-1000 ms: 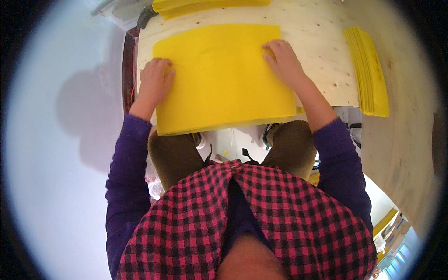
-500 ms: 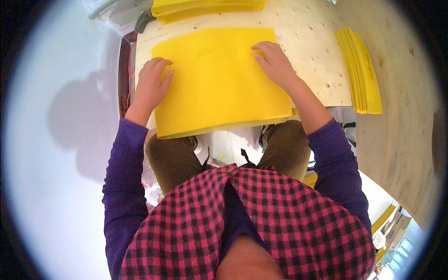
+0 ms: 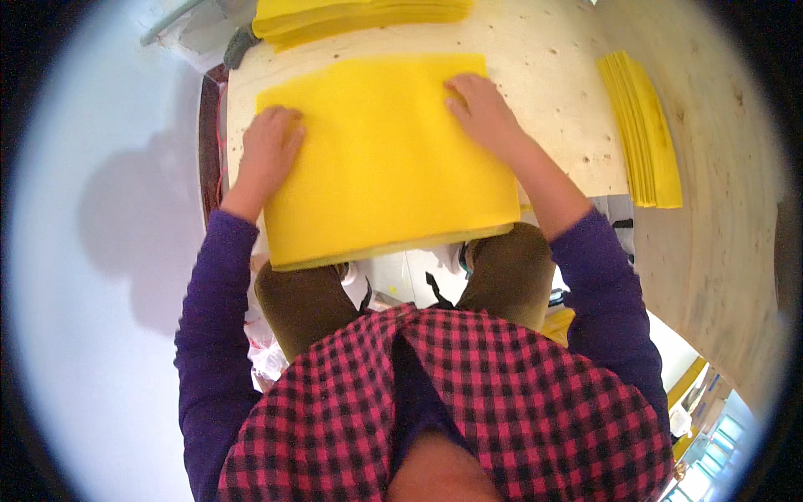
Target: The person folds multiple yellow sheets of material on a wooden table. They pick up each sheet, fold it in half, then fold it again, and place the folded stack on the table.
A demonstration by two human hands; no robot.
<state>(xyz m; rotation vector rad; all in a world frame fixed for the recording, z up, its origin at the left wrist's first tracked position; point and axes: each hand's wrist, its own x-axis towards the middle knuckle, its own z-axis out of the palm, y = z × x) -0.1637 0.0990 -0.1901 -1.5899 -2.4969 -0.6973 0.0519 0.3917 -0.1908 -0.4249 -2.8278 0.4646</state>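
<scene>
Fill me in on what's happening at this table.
A seated person presses both hands flat on a large yellow sheet lying on a pale wooden board. The left hand rests near the sheet's left edge, the right hand near its top right. More yellow sheets sit in a stack at the far edge and another stack at the right.

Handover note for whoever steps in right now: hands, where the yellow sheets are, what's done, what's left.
Left hand: open, palm flat on the left edge of the big yellow sheet.
Right hand: open, fingers flat near the sheet's top right.
The sheet lies on the wooden board, its near edge overhanging toward the knees.
Done, by the look of it: a neat stack of yellow sheets at the board's right edge.
Left, likely: the pile of yellow sheets at the far edge, and this sheet, not yet set aside.
</scene>
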